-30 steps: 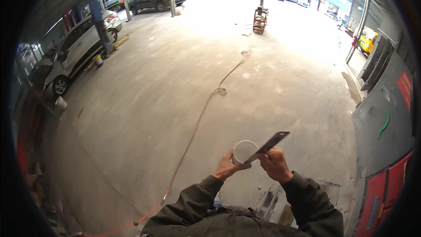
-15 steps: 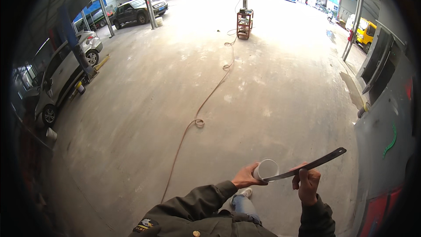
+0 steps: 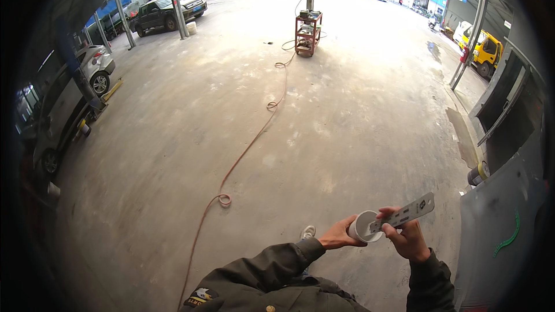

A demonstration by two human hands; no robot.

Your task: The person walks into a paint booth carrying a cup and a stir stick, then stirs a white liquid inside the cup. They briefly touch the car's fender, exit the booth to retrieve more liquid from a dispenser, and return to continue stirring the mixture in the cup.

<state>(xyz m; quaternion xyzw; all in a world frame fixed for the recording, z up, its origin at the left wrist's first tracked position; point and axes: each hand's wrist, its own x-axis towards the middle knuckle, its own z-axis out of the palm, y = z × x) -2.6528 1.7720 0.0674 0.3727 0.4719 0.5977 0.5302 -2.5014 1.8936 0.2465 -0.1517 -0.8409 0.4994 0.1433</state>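
A white cup (image 3: 365, 225) is held low and right of centre in the head view, with my left hand (image 3: 341, 234) wrapped round its left side. My right hand (image 3: 407, 237) grips a flat metal strip (image 3: 409, 209) with slots and holes, whose lower end dips into the cup's mouth. The strip slants up to the right from the cup, its light printed face turned up. The cup's contents are too small to make out. One of my shoes (image 3: 307, 232) shows just past my left forearm.
A reddish hose (image 3: 248, 150) loops across the concrete floor toward a red trolley (image 3: 306, 36) by a post. Cars (image 3: 167, 11) stand left and behind, a yellow truck (image 3: 485, 52) at right. A can (image 3: 478, 173) and grey panel (image 3: 503, 196) line the right edge.
My hands, cup and strip have shifted rightward in view. The strip has turned from its dark side to its light face and tilted. The scene has shifted, bringing more trolley and hose loops nearer.
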